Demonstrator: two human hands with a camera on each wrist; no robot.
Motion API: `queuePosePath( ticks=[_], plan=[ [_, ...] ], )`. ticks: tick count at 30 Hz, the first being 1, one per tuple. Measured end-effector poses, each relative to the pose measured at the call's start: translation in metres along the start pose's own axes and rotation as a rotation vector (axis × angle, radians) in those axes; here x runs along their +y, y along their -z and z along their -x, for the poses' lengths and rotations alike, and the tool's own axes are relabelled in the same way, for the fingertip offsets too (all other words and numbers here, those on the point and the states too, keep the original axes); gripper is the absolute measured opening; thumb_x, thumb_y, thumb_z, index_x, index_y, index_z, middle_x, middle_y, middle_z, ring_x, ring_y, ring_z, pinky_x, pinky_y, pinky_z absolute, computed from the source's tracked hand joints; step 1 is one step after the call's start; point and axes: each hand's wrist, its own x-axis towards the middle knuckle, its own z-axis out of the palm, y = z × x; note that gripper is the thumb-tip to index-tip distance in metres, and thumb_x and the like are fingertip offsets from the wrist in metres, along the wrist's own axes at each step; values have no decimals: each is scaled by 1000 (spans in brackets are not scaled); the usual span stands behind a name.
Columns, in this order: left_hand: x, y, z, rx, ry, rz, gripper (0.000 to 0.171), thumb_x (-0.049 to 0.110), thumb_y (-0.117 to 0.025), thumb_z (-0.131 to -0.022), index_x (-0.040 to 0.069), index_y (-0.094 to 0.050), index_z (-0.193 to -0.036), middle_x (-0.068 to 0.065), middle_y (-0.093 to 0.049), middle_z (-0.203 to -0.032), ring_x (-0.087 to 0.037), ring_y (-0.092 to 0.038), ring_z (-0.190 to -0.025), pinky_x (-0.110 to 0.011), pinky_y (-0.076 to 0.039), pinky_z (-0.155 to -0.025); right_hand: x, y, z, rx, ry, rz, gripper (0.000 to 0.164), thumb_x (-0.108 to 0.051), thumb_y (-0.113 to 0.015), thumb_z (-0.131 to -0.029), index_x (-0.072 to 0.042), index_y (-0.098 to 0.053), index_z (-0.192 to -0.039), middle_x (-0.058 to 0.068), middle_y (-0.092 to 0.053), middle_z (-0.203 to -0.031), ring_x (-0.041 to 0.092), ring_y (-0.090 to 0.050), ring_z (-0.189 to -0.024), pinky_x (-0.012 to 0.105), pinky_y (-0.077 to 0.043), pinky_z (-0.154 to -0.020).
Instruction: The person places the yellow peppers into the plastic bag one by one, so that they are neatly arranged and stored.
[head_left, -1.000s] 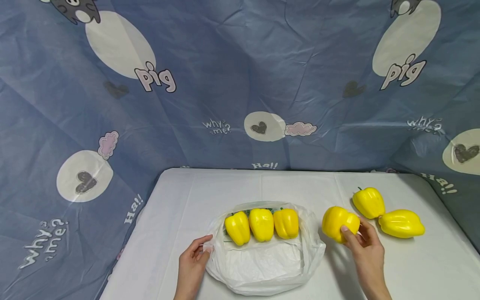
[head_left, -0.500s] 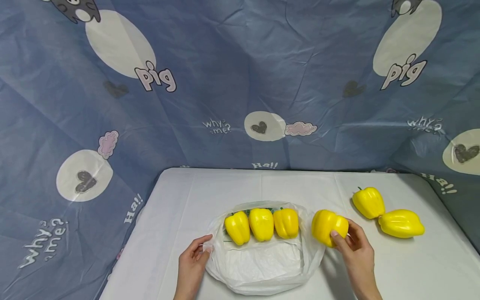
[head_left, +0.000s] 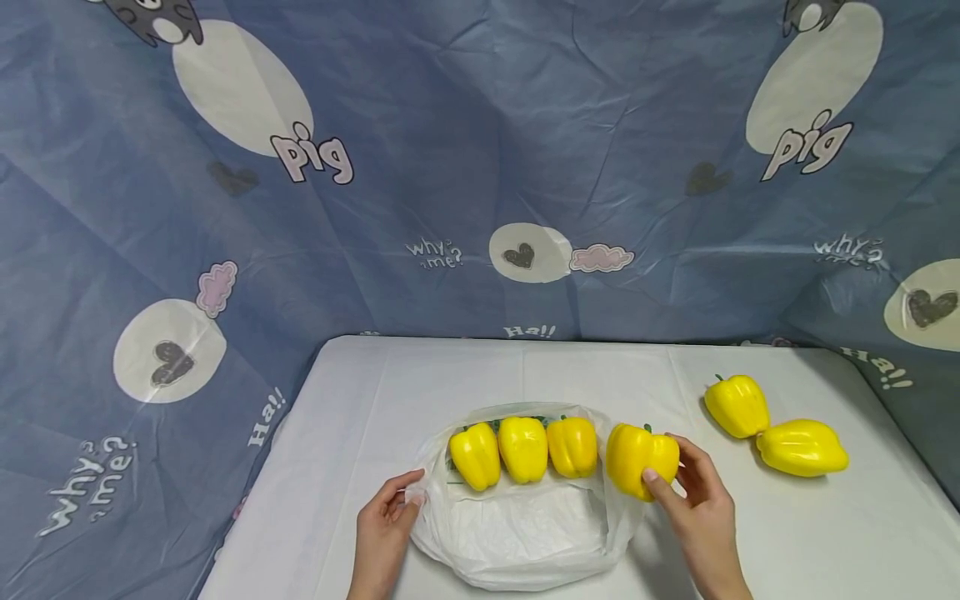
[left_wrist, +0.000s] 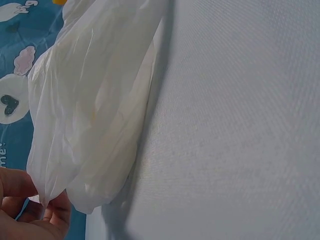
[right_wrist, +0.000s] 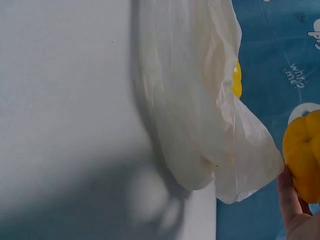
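Note:
A white plastic bag [head_left: 525, 575] lies with its mouth spread wide on the table. Three yellow bell peppers [head_left: 523, 450] sit in a row along its far side. My left hand [head_left: 384, 529] pinches the bag's left edge between thumb and fingers; the left wrist view shows the thin film [left_wrist: 95, 110] hanging from those fingers. In my right hand [head_left: 701, 508] is another yellow bell pepper [head_left: 637, 460], gripped by thumb and fingers over the bag's right rim. The right wrist view has this pepper [right_wrist: 304, 155] beside the raised bag edge [right_wrist: 245, 160].
Two more yellow bell peppers lie at the table's right: one upright-looking pepper [head_left: 738, 406] and one on its side [head_left: 802, 447], touching each other. A white cloth covers the table [head_left: 420, 375]. Behind it hangs a blue printed curtain [head_left: 420, 167].
My right hand has moved left with the bell pepper, from beside the bag to over its right rim, turning the stem upward into view. My left hand stays on the bag edge.

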Motion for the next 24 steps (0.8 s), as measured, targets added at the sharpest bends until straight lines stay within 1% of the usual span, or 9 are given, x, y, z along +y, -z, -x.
queuePosePath(
  ticks=[3, 8, 15, 19, 24],
  plan=[
    [0, 0, 0, 1, 0, 0, 34, -12, -64, -84, 4, -72, -113, -12, -64, -97, -12, -49, -78, -17, -44, -64, -2, -1, 1, -22, 18, 27, 53, -8, -70, -91, -6, -47, -139, 2, -47, -134, 11, -51, -115, 16, -49, -82],
    [-1, 1, 0, -2, 2, 0, 33, -11, -64, -85, 4, -72, -113, -12, -63, -97, -12, -49, -76, -17, -44, -63, -5, -3, 2, -66, 42, 39, 54, -7, -70, -91, -8, -47, -140, 4, -45, -134, 14, -53, -113, 19, -51, -82],
    [0, 1, 0, -11, -5, 13, 32, -10, -64, -85, 4, -72, -113, -13, -63, -95, -11, -48, -74, -17, -43, -62, -8, -9, 7, -147, 24, 63, 56, -13, -72, -91, -13, -46, -140, 3, -45, -134, 13, -59, -108, 26, -54, -80],
    [1, 1, 0, -20, -5, 12, 33, -10, -64, -86, 4, -72, -114, -13, -63, -100, -12, -48, -76, -17, -43, -63, -8, -12, 9, -186, 43, 78, 57, -13, -73, -89, -13, -47, -140, 2, -46, -135, 14, -58, -110, 25, -53, -81],
    [2, 2, 1, -24, -1, 11, 34, -12, -62, -86, 5, -72, -114, -13, -63, -99, -13, -48, -77, -18, -43, -64, -5, -17, 11, -217, 31, 102, 58, -16, -75, -88, -13, -48, -139, 1, -50, -133, 15, -58, -107, 25, -54, -80]
  ],
)
